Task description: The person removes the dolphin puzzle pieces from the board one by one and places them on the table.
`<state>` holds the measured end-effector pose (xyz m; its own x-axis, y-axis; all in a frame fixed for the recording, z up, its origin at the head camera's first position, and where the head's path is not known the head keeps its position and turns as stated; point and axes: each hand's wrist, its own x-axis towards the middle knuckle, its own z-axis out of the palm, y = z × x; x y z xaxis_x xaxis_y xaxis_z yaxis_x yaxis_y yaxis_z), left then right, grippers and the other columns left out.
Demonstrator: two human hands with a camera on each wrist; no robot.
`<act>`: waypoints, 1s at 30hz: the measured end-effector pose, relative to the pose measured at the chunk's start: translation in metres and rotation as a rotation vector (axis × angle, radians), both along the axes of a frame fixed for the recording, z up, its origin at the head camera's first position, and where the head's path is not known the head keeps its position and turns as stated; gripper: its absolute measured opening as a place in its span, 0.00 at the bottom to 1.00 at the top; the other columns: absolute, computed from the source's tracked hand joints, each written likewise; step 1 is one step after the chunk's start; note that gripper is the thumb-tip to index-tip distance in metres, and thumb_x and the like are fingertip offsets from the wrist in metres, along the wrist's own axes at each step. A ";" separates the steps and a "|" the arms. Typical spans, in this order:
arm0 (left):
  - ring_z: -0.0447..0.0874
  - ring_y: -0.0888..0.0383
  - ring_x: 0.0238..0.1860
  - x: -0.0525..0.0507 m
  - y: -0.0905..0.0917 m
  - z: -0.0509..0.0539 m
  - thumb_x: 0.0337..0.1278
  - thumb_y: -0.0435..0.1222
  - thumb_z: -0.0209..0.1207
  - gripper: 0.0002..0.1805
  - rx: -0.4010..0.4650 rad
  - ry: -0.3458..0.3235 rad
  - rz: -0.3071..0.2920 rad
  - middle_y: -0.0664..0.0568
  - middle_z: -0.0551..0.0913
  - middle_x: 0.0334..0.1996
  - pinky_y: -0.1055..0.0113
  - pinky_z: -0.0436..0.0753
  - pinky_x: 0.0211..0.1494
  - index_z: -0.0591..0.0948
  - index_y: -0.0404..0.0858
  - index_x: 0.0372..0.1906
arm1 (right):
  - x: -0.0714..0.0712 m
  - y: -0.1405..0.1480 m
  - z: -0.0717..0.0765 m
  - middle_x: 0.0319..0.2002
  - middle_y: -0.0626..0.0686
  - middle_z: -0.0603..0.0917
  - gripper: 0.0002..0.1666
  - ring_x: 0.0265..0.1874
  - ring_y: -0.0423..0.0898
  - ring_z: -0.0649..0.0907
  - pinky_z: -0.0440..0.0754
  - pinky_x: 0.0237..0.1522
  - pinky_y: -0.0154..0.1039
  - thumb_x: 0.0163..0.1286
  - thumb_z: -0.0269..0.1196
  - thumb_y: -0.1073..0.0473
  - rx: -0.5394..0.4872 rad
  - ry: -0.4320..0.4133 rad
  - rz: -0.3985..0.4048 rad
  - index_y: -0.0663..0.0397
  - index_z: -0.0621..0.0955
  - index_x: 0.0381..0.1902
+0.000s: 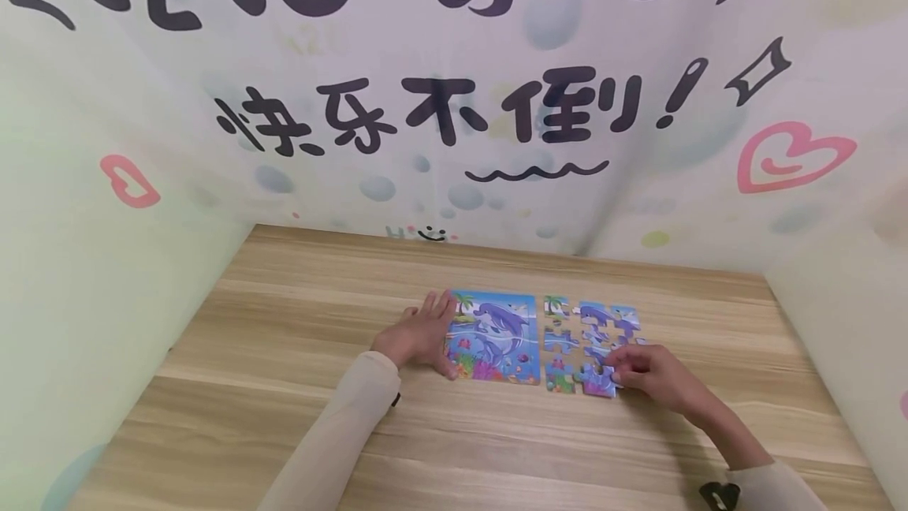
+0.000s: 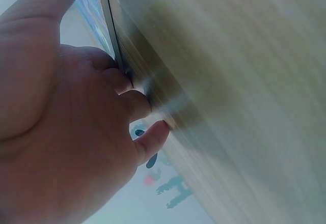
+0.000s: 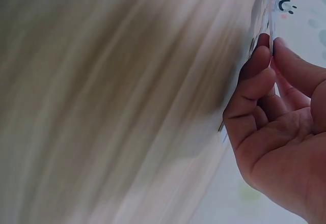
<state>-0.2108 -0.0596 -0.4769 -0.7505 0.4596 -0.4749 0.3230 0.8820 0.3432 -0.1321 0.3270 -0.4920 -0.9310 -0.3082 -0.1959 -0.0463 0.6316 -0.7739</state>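
Note:
A flat dolphin puzzle picture (image 1: pixel 496 341) lies on the table, its blue sea and coral face up. Along its left edge rests my left hand (image 1: pixel 417 335), fingers spread toward the upper corner and thumb by the lower one. In the left wrist view that hand (image 2: pixel 76 112) touches the picture's edge and the table. My right hand (image 1: pixel 656 377) pinches a purple-blue puzzle piece (image 1: pixel 599 382) between thumb and fingertips, at the lower right of the loose pieces. In the right wrist view the piece appears edge-on in the right hand (image 3: pixel 275 102), its face hidden.
Several loose puzzle pieces (image 1: pixel 559 340) lie in rows right of the picture, with more pieces (image 1: pixel 594 314) beyond, some partly behind the right hand. The wooden table (image 1: pixel 298 314) meets a printed wall hanging (image 1: pixel 397 172) at the back and pale walls at the sides.

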 end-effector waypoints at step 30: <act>0.29 0.46 0.80 0.000 0.000 -0.003 0.42 0.56 0.74 0.69 -0.021 0.019 -0.012 0.47 0.34 0.81 0.45 0.45 0.79 0.41 0.38 0.80 | 0.008 -0.015 -0.001 0.33 0.43 0.86 0.06 0.32 0.38 0.80 0.80 0.34 0.33 0.62 0.70 0.64 0.286 0.172 -0.028 0.49 0.86 0.36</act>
